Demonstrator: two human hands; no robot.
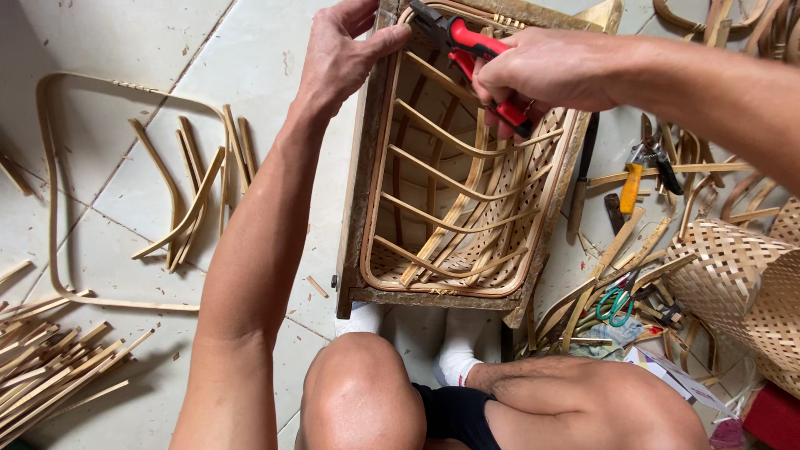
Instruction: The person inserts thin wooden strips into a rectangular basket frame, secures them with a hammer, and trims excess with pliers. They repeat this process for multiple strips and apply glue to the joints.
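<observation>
Nearest the camera are the person's bare knees and white socks (pixel 457 346), the feet tucked against the near end of a wooden mould frame (pixel 433 296) that stands on the pale tiled floor (pixel 125 33). Set inside that frame is a half-made woven bamboo basket (pixel 454 225), its open mouth facing up, curved bamboo ribs crossing it from side to side over a lattice of flat strips. To the left on the tiles lie a bundle of straight bamboo splints (pixel 50 371), a scatter of bent strips (pixel 187 196) and a long hoop of bent cane (pixel 54 192). To the right, just beside the frame, are green-handled scissors (pixel 615 304), a yellow-handled tool (pixel 632 185) and a dark knife (pixel 582 179) among offcuts, with a finished woven basket (pixel 737 283) at the edge. Farther out, at the far end of the frame, the left hand (pixel 342 54) grips the frame's top left corner, thumb hooked over the basket rim and fingers curled on the outside. Next to it the right hand (pixel 542 71) is closed tight around red-handled pliers (pixel 471 46), whose dark nose meets the basket's rim at the far edge.
</observation>
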